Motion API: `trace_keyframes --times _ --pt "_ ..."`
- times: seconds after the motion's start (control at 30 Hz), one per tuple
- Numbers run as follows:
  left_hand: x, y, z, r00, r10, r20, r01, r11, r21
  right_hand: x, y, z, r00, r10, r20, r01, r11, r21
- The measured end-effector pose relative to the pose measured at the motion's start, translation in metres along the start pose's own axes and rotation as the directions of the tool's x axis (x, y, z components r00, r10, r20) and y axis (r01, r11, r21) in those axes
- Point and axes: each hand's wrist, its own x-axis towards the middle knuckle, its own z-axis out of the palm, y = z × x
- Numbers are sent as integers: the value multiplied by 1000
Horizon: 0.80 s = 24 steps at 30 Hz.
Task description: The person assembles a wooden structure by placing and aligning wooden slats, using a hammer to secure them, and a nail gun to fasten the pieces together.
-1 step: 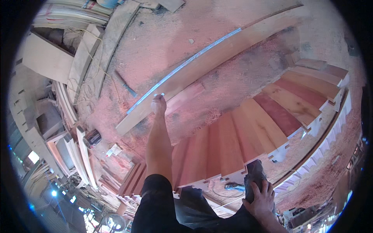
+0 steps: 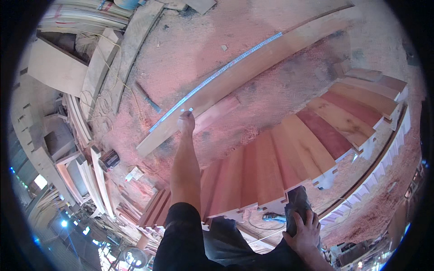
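Note:
My left hand (image 2: 186,121) reaches out over the near side of a long, pale wooden plank (image 2: 253,67) on the floor. Its fingers are closed, and small whitish bits show at the fingertips; what they belong to is too small to tell. Along the plank's far edge runs a long bluish-white measuring tape (image 2: 217,74), close to the hand. My right hand (image 2: 304,231) rests on my knee in dark trousers (image 2: 296,197), fingers spread and holding nothing.
A curved row of reddish and tan boards (image 2: 257,171) spans the space before my legs. A shorter board (image 2: 219,113) lies beside the plank. A dark, blue-tipped tool (image 2: 148,97) is on the dusty floor. Stacked timber (image 2: 92,180) and a yellowish cord (image 2: 118,81) are at left.
The whole picture has shifted very slightly. Both hands keep their places, the left over the plank and the right on my knee.

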Motion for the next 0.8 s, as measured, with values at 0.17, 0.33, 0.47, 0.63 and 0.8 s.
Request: trace_keyframes --times 0.17,0.33,0.47,0.63,0.8 --pt "-1 5 -1 999 45 -24 -44 999 30 9 8 5 999 7 -43 -6 1000 31" --pt "22 14 24 999 -50 20 52 992 -116 13 9 4 996 -6 -94 9 1000 26" --pt "48 2 48 963 -264 53 265 964 -32 16 8 1 990 -38 -135 37 999 -14" --pt "79 -52 88 939 -320 121 339 922 -188 19 3 -4 992 -13 -128 13 1000 0" --pt "77 -48 71 955 -235 180 255 962 -100 17 0 -8 991 -37 -130 37 999 -4"
